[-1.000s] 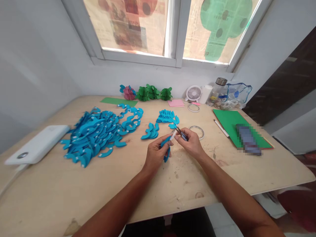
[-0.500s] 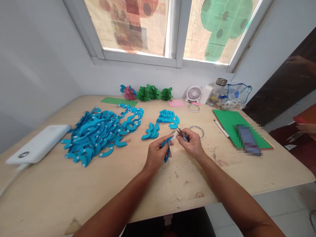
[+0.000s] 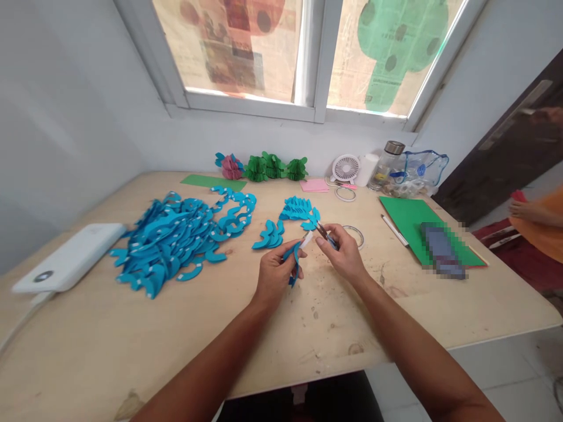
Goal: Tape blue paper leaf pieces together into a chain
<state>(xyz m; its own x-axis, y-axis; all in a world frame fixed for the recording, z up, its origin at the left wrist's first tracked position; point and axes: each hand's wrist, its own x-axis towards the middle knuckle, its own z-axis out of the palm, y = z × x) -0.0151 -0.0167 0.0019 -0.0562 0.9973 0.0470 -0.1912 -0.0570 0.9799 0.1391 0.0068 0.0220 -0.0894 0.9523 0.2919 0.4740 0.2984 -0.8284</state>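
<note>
My left hand [image 3: 278, 268] is closed on a curved blue paper piece [image 3: 295, 262], from whose upper end a short white strip [image 3: 307, 239] sticks out. Just to its right, my right hand [image 3: 341, 255] grips small scissors [image 3: 326, 235], blades pointing up and left, apart from the strip. Beyond the hands lie a small group of blue arcs [image 3: 268, 235] and a row of overlapping blue arcs [image 3: 297, 208]. A large heap of blue paper arcs with white patches [image 3: 169, 240] covers the table's left part.
A white power bank [image 3: 70, 257] with a cable lies far left. Green sheets [image 3: 409, 220] and a pen [image 3: 394, 230] lie right, a tape roll [image 3: 361, 235] nearer. Along the wall stand paper ornaments [image 3: 273, 166], a fan [image 3: 346, 169] and a bottle [image 3: 387, 165]. Another person's arm [image 3: 534, 212] shows at right.
My hands have moved slightly apart, the left one down and left with the blue piece. The scissors have come away from the white strip. The other person at right has shifted.
</note>
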